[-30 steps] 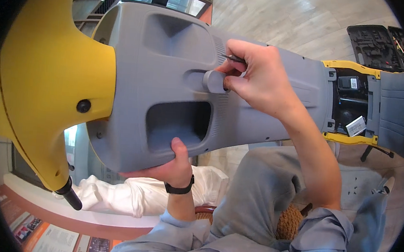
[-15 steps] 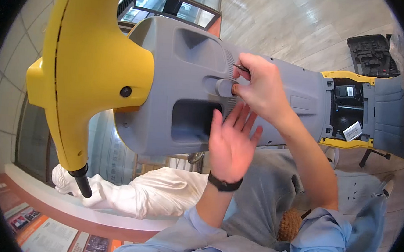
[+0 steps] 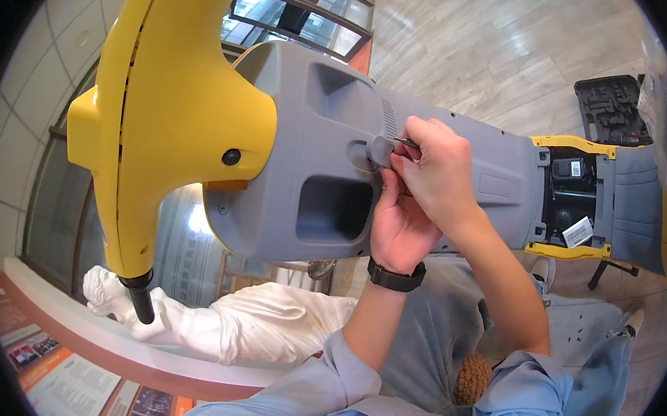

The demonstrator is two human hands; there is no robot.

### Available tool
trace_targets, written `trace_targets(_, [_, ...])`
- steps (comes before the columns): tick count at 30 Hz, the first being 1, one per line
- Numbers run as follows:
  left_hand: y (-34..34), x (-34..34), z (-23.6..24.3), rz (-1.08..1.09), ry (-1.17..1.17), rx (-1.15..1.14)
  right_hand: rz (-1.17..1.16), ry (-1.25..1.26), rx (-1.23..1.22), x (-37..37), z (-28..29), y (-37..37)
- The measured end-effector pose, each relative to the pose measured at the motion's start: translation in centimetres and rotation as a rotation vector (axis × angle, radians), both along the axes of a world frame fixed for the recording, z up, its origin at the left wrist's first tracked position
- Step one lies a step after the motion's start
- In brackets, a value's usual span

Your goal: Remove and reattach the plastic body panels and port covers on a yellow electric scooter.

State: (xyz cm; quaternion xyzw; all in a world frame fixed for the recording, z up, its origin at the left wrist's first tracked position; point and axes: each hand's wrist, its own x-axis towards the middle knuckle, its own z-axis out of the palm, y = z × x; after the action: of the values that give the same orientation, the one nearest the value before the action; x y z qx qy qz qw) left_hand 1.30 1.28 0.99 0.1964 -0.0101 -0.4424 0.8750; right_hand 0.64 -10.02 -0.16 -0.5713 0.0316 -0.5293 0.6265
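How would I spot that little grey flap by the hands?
Start at the big yellow cover, then move right onto the grey panel. Between its two large hollows, just left of the right hand, is the grey flap. Unlike those sunken hollows, it's small, rounded and raised.

Pale plank flooring (image 3: 468, 47) spans the upper right, with dark-framed glass panes (image 3: 256, 8) and light tiles (image 3: 15, 139) farther left.

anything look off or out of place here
Mildly: the white labelled piece sits aslant in the uncovered bay beside the grey seat, out of line with its edges. Small dark bits lie scattered below, too small to identify.
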Motion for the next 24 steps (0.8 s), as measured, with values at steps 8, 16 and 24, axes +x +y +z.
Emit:
trace_targets(8, [0.5,0.2,0.4,0.093,-0.157,0.216,0.188,0.022,0.014,-0.4,0.0,-0.3])
trace_targets(16, [0.5,0.1,0.2,0.075,-0.191,0.235,0.227,0.026,-0.088,-0.7,-1.4,-1.5])
trace_targets(24, [0.5,0.1,0.0,0.095,-0.187,0.176,0.072,-0.063,-0.095,-0.7,-2.2,-1.1])
